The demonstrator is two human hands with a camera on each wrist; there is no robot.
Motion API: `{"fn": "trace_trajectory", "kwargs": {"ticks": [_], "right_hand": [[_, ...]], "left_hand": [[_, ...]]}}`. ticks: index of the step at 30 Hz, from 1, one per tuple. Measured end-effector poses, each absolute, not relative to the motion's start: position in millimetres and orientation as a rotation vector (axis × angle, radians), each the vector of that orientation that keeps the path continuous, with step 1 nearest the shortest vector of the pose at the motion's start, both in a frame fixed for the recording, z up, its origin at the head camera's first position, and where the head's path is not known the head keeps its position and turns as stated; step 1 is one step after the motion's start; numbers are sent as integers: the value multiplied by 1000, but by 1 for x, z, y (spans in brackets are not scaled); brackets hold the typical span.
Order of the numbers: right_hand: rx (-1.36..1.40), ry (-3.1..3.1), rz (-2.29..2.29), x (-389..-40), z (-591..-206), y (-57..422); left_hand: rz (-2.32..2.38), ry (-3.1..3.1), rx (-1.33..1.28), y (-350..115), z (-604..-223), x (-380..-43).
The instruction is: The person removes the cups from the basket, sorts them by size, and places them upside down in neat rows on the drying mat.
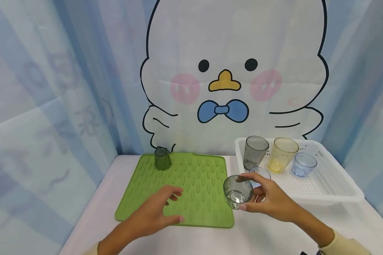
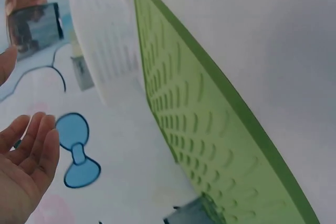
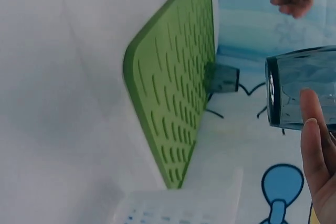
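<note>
My right hand [image 1: 274,200] pinches a grey glass [image 1: 237,193] by its sides near the basket [image 1: 333,198], probably to steady it; my left hand [image 1: 154,214], relaxed and empty, hovers over the green mat [image 1: 199,202]. The basket's walls likely keep 4 glasses [image 1: 282,156] from toppling.

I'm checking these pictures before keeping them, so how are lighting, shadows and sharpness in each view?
Head view: soft, fairly even light, gray glass in the right hand fairly crisp; left wrist view: scene turned sideways, white basket pale and washed out, faint shade on the tabletop; right wrist view: also sideways, slightly soft, similar dim patch.
</note>
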State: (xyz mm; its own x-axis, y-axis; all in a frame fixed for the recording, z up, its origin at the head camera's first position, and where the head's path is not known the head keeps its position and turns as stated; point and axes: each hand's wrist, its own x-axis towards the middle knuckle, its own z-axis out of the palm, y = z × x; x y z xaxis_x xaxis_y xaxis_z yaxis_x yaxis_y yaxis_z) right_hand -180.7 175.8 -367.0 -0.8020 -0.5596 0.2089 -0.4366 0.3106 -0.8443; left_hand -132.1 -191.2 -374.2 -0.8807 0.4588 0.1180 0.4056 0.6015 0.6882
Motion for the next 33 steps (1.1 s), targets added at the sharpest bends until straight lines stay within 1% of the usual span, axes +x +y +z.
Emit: {"fn": "trace_trajectory", "kwargs": {"ticks": [7, 24, 33], "right_hand": [[-1016, 2350, -1536, -170, -371, 149], [-1109, 2075, -1622, -157, -379, 124], [-1074, 1922, -1720, -157, -385, 123]], "left_hand": [[1147, 2731, 814, -170, -369, -124], [1143, 2801, 985, -133, -371, -118], [1232, 2772, 947, -128, -374, -120]]}}
